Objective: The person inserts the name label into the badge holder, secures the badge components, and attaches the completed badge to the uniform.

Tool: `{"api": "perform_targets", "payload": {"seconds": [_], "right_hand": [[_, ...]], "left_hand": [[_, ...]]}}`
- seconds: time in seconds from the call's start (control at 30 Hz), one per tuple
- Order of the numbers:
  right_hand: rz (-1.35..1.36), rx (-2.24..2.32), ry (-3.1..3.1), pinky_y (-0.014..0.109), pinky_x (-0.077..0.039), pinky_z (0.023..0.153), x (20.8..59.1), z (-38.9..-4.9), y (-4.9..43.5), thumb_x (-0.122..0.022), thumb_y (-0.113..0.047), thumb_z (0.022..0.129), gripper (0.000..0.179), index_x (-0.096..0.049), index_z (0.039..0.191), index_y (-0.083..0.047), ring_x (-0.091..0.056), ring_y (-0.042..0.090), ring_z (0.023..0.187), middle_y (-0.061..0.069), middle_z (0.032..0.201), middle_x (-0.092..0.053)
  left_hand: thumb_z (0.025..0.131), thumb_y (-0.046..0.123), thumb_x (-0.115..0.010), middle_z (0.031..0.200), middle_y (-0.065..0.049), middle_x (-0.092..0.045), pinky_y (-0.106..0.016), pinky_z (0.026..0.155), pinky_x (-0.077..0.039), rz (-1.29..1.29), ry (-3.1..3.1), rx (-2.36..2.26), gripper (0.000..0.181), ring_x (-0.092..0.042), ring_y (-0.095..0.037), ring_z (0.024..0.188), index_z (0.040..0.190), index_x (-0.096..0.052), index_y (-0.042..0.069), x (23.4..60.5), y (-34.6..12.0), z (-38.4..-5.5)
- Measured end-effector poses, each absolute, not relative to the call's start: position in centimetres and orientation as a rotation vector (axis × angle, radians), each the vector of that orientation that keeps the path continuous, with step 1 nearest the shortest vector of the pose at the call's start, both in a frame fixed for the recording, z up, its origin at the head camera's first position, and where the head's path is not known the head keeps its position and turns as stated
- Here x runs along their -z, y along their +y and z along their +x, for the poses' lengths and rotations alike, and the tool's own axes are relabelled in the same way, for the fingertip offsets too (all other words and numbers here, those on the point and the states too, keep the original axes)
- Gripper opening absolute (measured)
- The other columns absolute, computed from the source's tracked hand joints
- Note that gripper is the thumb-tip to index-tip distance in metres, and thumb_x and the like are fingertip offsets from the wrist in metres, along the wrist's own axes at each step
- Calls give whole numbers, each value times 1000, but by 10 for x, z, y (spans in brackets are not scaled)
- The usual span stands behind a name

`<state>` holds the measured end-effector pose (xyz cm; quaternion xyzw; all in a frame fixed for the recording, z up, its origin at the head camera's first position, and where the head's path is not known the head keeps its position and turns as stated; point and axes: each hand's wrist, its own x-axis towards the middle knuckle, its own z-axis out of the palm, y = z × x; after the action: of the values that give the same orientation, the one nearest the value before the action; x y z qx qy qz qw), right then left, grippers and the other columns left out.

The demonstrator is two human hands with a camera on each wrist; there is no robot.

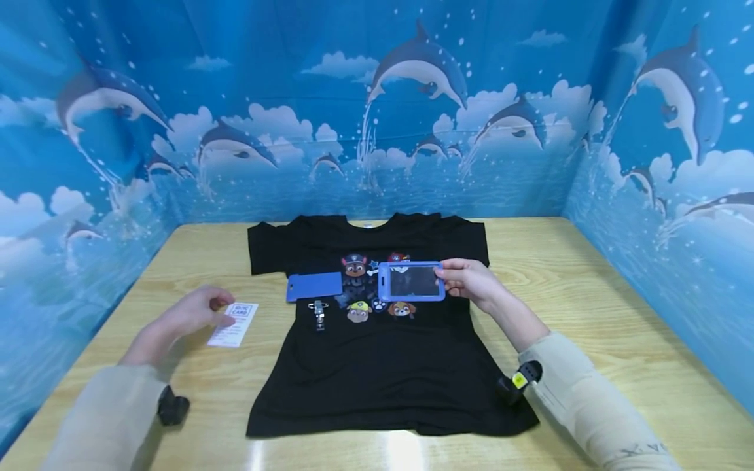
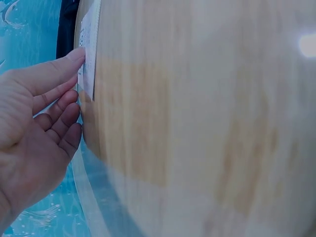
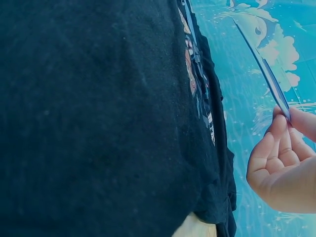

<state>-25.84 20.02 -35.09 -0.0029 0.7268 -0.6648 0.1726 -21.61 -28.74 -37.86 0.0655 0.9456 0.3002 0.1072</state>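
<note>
My left hand (image 1: 197, 309) pinches a white ID card (image 1: 240, 330) with printed text, low over the table left of the shirt. In the left wrist view the thumb lies on the near face of the card (image 2: 90, 59). My right hand (image 1: 471, 282) holds the right end of a blue card holder frame (image 1: 384, 282) with a see-through window, above the shirt's print. Seen edge-on in the right wrist view, the frame (image 3: 266, 74) is gripped between thumb and fingers and stands off the shirt.
A black T-shirt (image 1: 377, 373) with cartoon dog prints is spread on the wooden table (image 1: 589, 294). On it lie a flat blue cover plate (image 1: 315, 286) and a metal badge clip (image 1: 319, 315). A dolphin-patterned curtain (image 1: 283, 78) encloses the back and sides.
</note>
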Motion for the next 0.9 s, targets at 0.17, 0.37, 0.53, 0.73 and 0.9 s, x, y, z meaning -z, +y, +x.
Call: {"api": "perform_targets", "payload": {"seconds": [0.17,0.37,0.53,0.73,0.9], "right_hand": [[3,1874,2064,23,-45,62,351,-257,199,-59,-12,91,32,-52,115,7,-54,9,62,-2,72,-64],[11,1866,2071,24,-45,64,351,-257,198,-59,-11,91,29,-53,114,5,-55,10,62,-1,74,-65],[19,1872,2081,25,-46,64,350,-257,198,-59,-11,90,28,-53,113,4,-55,11,63,2,77,-66],[14,1882,2069,24,-46,62,349,-257,198,-59,-11,91,18,-57,106,-2,-55,10,62,1,76,-66],[19,1879,2081,23,-46,62,348,-258,199,-59,-11,91,16,-57,105,-3,-55,10,62,-2,73,-65]], "left_hand": [[77,9,-71,98,-19,-55,-42,76,-41,206,2787,-910,44,-49,-30,88,111,-54,-14,382,-288,-216],[76,7,-71,93,-16,-56,-36,71,-40,239,2810,-921,38,-49,-26,83,105,-57,-13,384,-288,-217],[77,5,-70,90,-14,-58,-35,69,-40,236,2821,-921,29,-49,-24,81,100,-60,-11,383,-287,-218],[80,8,-68,88,-12,-56,-34,67,-40,193,2799,-905,25,-48,-24,80,98,-59,-8,382,-289,-216],[82,10,-67,86,-10,-54,-33,66,-38,214,2802,-924,25,-47,-23,78,100,-58,-5,382,-289,-214]]}}
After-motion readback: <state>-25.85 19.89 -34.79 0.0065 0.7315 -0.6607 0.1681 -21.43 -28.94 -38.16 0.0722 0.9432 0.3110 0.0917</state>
